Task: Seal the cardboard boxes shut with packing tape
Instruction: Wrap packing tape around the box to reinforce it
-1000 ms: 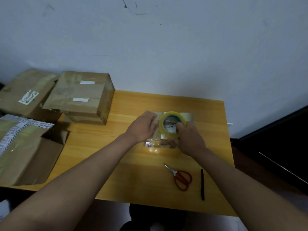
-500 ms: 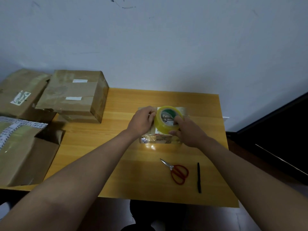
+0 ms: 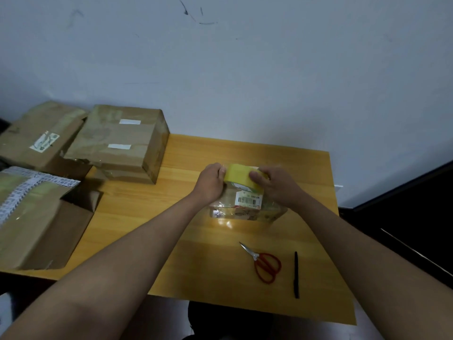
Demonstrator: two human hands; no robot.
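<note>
A yellow roll of packing tape [image 3: 239, 177] is held between both hands above a small, glossy, tape-covered box [image 3: 247, 209] with a barcode label, in the middle of the wooden table [image 3: 208, 253]. My right hand [image 3: 277, 185] grips the roll from the right, thumb on its outer band. My left hand [image 3: 210, 182] holds the roll's left side, fingers curled at its edge. The roll is tilted so its outer band faces me. The box's far part is hidden behind the roll and my hands.
Red-handled scissors [image 3: 264, 265] and a black pen [image 3: 296, 274] lie near the table's front right. Three brown cardboard boxes stand at the left: one at the back [image 3: 122, 141], one behind it [image 3: 36, 136], one with an open flap in front [image 3: 36, 217].
The tape roll has been lifted off the small box and tipped from flat to edge-on, with both hands now holding it. The view shifted slightly.
</note>
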